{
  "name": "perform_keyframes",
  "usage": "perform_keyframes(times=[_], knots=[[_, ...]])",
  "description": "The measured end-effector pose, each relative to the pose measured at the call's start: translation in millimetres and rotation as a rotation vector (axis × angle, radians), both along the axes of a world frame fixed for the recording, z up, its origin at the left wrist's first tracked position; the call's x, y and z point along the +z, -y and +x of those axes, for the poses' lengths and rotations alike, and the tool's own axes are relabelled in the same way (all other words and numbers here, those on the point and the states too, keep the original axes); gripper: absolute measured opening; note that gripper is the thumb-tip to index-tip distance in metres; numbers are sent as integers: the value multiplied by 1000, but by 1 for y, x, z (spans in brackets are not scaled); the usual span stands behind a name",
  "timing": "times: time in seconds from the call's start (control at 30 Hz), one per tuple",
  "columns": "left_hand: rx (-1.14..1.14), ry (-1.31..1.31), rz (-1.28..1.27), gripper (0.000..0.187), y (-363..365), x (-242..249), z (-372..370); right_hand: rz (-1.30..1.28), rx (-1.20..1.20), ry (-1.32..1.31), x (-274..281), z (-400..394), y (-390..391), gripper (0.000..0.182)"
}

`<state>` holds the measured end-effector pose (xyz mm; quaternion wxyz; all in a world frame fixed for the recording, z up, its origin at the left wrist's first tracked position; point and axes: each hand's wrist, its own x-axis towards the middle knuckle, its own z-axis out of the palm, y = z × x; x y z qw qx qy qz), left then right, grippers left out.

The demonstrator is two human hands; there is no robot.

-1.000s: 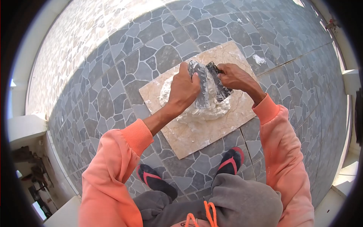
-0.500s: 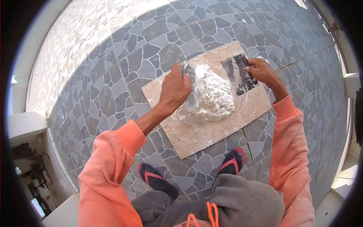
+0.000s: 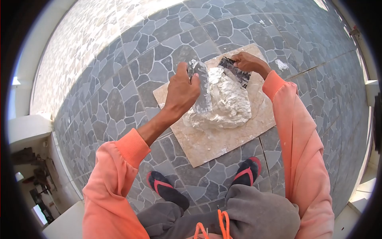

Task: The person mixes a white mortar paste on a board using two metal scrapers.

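A: Fingers of the left hand (image 3: pixel 183 88) pinching that grey, rectangular, paste-smeared blade (image 3: pixel 203 93)?

B: Yep, it's just right of them, long axis running away from the wearer, far end tipped left.

A: Right hand (image 3: pixel 253 63)?

B: Pinching a black, white-smeared rectangular plate (image 3: pixel 242 79). Slants far-left to near-right, just nearer than the fingers, by the lumpy white paste mound (image 3: pixel 230 102) on the beige marble-look slab (image 3: pixel 199 149).

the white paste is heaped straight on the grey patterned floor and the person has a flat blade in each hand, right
Not quite: the head view shows the white paste heaped on a beige slab, not straight on the grey patterned floor. The rest is right: the left hand and right hand each hold a flat blade.
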<state>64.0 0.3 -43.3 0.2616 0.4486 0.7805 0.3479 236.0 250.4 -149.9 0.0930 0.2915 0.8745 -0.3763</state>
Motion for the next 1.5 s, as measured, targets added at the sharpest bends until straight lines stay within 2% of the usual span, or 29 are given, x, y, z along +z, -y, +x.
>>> perform_keyframes(times=[0.27, 0.37, 0.63, 0.83, 1.0, 1.1, 1.2, 1.3, 1.4, 1.5], knots=[[19, 29, -2, 32, -5, -2, 10, 185, 52, -37, 57, 7, 51, 20], [41, 51, -4, 34, -10, -10, 20, 171, -18, 42, 86, 3, 71, 22], [48, 12, -17, 32, -32, -27, 47, 114, -169, -28, 114, -10, 108, 29], [12, -26, -85, 34, -20, -28, 18, -54, -240, -42, 132, 29, 87, 21], [32, -18, -91, 39, -4, -20, 6, 158, -332, 133, 92, 51, 23, 28], [51, -3, -80, 34, 1, -19, 0, 304, -240, 204, 42, 51, -18, 30], [68, 1, -40, 30, 3, -19, -5, 360, -208, 58, 10, 31, -23, 31], [84, 4, -33, 28, 3, -14, -8, 85, -92, -2, 11, -8, -5, 29], [77, -13, 1, 29, 2, -7, -11, 50, 121, 8, 11, -39, 2, 22], [81, -39, 37, 29, 3, -8, -18, -5, 175, -86, 20, -42, 9, 19]])
